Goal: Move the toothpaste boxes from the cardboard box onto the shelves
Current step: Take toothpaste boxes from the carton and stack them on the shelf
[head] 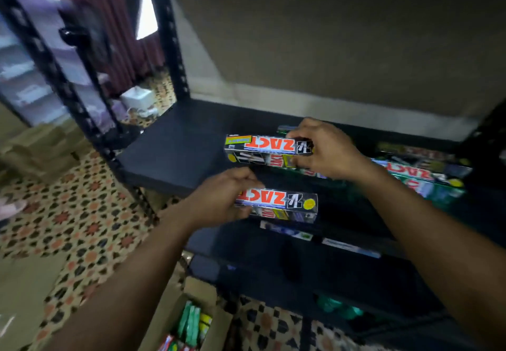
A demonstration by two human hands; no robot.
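Observation:
My right hand [325,149] grips one black toothpaste box with red ZACT lettering [262,146] by its right end, above the top black shelf [169,153]. My left hand [221,196] holds a second ZACT box [290,202] by its left end, in front of the shelf's front edge. Several more toothpaste boxes [421,171] lie on the shelf to the right. The open cardboard box [175,315] stands on the floor below, with green and red packs [191,326] inside.
A lower shelf [273,249] carries a few flat boxes [287,231]. A second black rack [63,76] stands at the left. Patterned carpet [68,213] covers the floor. A beige wall [342,35] is behind the shelf.

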